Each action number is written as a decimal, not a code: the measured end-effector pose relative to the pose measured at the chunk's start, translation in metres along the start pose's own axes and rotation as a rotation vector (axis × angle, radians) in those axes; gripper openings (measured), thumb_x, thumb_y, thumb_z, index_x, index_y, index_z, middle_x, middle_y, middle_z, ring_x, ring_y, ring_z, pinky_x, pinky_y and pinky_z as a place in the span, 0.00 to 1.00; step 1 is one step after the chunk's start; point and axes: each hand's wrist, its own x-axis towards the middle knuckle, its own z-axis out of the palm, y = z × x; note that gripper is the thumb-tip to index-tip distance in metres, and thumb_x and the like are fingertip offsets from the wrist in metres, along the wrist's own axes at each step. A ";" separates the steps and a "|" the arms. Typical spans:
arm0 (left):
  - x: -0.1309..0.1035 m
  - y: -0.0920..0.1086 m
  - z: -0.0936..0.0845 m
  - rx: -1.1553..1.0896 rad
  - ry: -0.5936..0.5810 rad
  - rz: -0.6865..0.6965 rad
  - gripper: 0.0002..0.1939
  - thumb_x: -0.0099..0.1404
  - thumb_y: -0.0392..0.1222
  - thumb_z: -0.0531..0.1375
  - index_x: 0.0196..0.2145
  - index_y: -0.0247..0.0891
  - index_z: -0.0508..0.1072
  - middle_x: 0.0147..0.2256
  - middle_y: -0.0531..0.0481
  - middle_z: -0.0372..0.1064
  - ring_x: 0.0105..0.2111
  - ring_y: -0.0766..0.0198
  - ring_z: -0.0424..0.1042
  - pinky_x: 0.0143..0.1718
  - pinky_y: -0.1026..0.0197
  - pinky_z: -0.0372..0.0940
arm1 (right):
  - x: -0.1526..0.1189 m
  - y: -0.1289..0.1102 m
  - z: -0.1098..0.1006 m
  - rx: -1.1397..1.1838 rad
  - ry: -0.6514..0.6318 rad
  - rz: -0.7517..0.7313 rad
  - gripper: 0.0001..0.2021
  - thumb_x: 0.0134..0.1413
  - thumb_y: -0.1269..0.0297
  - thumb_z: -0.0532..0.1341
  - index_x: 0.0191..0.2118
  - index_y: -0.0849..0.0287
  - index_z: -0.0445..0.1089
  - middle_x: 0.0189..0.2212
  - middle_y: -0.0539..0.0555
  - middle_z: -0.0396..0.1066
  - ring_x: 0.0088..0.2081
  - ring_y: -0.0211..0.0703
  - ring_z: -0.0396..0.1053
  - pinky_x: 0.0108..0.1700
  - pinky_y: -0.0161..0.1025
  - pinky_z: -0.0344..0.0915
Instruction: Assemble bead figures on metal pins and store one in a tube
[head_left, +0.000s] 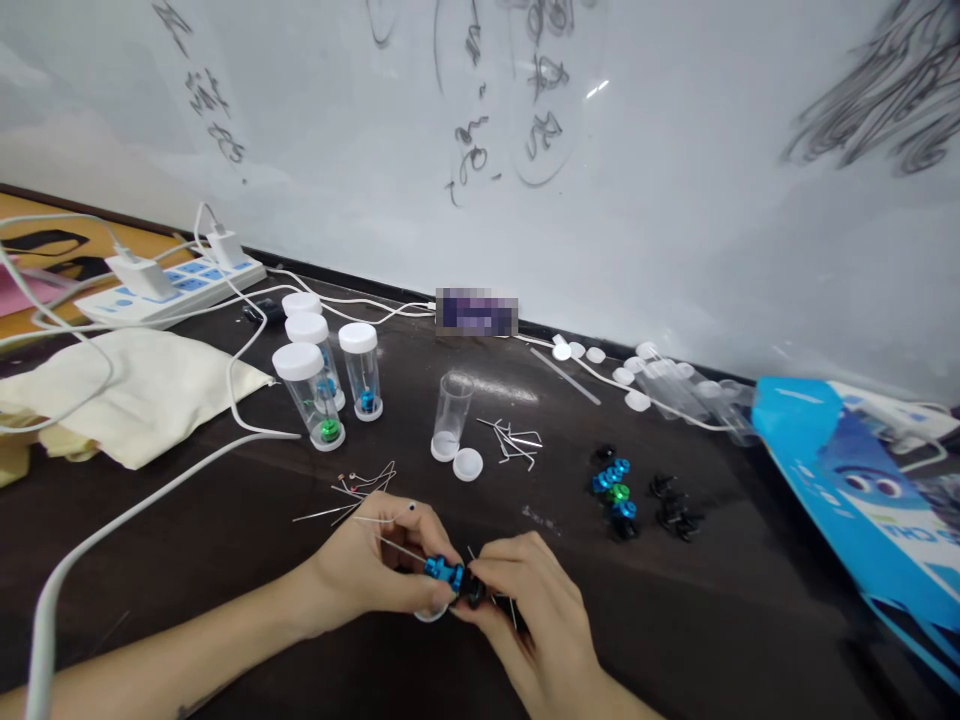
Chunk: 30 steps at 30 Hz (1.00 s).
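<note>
My left hand (379, 565) is closed on a small blue metal spool-like part (442, 570), with a thin metal wire running out of it across the palm. Pressed against its right end is a small black part (472, 588), pinched by my right hand (536, 600). Thin metal wires stick out around my right fingers. Under the left thumb a white round piece (431, 610) partly shows; whether it is held or lies on the table I cannot tell. Just beyond the left hand lie several bent wires (352, 495) with small ends.
Capped clear tubes (360, 370) stand at left; an open tube (454, 415) stands beside a white cap (468, 464). Metal pins (514, 440), blue and green parts (618, 492) and black clips (675, 510) lie rightward. A white cable (135, 510) crosses the left; a blue bag (847, 500) lies right.
</note>
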 end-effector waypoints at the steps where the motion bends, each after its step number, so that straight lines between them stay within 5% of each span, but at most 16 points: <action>1: 0.000 0.000 0.000 -0.013 -0.001 -0.008 0.10 0.50 0.30 0.71 0.32 0.33 0.78 0.28 0.49 0.75 0.26 0.67 0.74 0.27 0.67 0.69 | 0.000 0.000 0.000 0.004 0.007 -0.004 0.05 0.62 0.71 0.60 0.43 0.60 0.67 0.33 0.57 0.71 0.34 0.45 0.68 0.36 0.42 0.63; 8: -0.003 -0.001 0.002 -0.042 -0.031 -0.020 0.10 0.51 0.28 0.70 0.33 0.33 0.78 0.30 0.48 0.75 0.25 0.68 0.73 0.25 0.69 0.69 | 0.003 -0.004 -0.001 0.027 -0.011 0.003 0.13 0.65 0.56 0.56 0.33 0.60 0.65 0.24 0.52 0.67 0.26 0.42 0.64 0.31 0.41 0.59; 12: -0.001 0.001 0.001 -0.017 -0.018 -0.012 0.10 0.51 0.29 0.70 0.33 0.33 0.78 0.29 0.48 0.75 0.26 0.67 0.74 0.27 0.67 0.70 | 0.000 -0.002 0.000 0.026 0.017 0.006 0.04 0.62 0.65 0.61 0.39 0.60 0.67 0.29 0.54 0.70 0.30 0.44 0.67 0.34 0.41 0.61; 16: 0.000 0.000 0.000 -0.004 -0.020 -0.012 0.10 0.51 0.31 0.71 0.33 0.32 0.77 0.29 0.47 0.76 0.26 0.64 0.75 0.27 0.64 0.70 | -0.002 0.000 0.000 0.020 0.032 -0.021 0.07 0.59 0.75 0.61 0.43 0.60 0.68 0.32 0.56 0.72 0.33 0.45 0.68 0.36 0.42 0.63; 21: -0.003 -0.001 0.002 -0.006 -0.028 -0.003 0.10 0.51 0.29 0.70 0.32 0.33 0.78 0.30 0.49 0.75 0.26 0.67 0.74 0.27 0.67 0.69 | 0.003 -0.003 -0.002 0.021 0.004 -0.009 0.11 0.64 0.58 0.58 0.34 0.60 0.66 0.26 0.54 0.69 0.28 0.43 0.66 0.32 0.41 0.60; 25: -0.003 0.001 0.003 0.001 -0.033 -0.008 0.10 0.50 0.28 0.70 0.32 0.33 0.78 0.30 0.49 0.76 0.28 0.67 0.74 0.29 0.67 0.69 | 0.005 -0.004 -0.002 0.001 -0.036 0.005 0.16 0.67 0.55 0.52 0.30 0.59 0.63 0.23 0.51 0.66 0.25 0.41 0.63 0.30 0.40 0.58; 30: -0.001 0.001 0.001 -0.046 -0.038 -0.022 0.10 0.52 0.28 0.70 0.33 0.33 0.78 0.29 0.48 0.76 0.26 0.66 0.74 0.27 0.66 0.69 | 0.000 -0.001 0.001 0.007 0.028 -0.006 0.02 0.62 0.69 0.60 0.40 0.60 0.67 0.30 0.54 0.70 0.32 0.43 0.67 0.34 0.41 0.62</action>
